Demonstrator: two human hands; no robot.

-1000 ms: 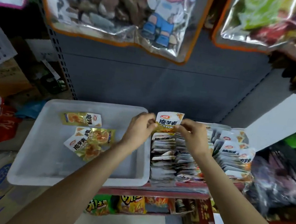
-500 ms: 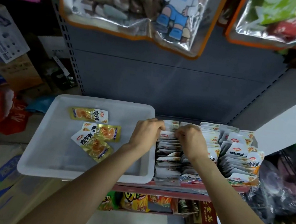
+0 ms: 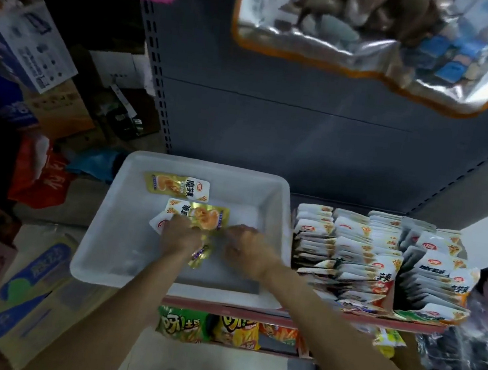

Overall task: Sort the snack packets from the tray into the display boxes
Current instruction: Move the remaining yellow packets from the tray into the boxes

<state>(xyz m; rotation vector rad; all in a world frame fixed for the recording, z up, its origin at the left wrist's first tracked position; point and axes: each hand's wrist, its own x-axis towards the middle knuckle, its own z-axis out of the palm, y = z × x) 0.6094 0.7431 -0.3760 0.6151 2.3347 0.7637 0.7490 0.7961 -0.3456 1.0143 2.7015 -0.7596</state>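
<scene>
The white plastic tray (image 3: 95,270) sits on the shelf and holds three yellow-and-white snack packets. One packet (image 3: 177,185) lies alone near the tray's far wall. My left hand (image 3: 181,235) rests on the other two, fingers curled over the lower packet (image 3: 201,255), with the upper packet (image 3: 201,213) just beyond my knuckles. My right hand (image 3: 248,249) is inside the tray, blurred, its fingertips close to the upper packet's right edge and nothing visible in it. The display boxes (image 3: 351,255) to the right are packed with rows of upright packets.
Large foil snack bags (image 3: 364,39) hang overhead. Cardboard cartons (image 3: 25,280) stack at the left beside the shelf. Crisp bags (image 3: 208,327) fill the shelf below. A dark plastic bag (image 3: 468,354) bulges at the right. The grey back panel (image 3: 274,133) rises behind the tray.
Both hands left the display box, where they had pushed a packet down into the row, and moved left into the tray. My left hand now lies on the packets there.
</scene>
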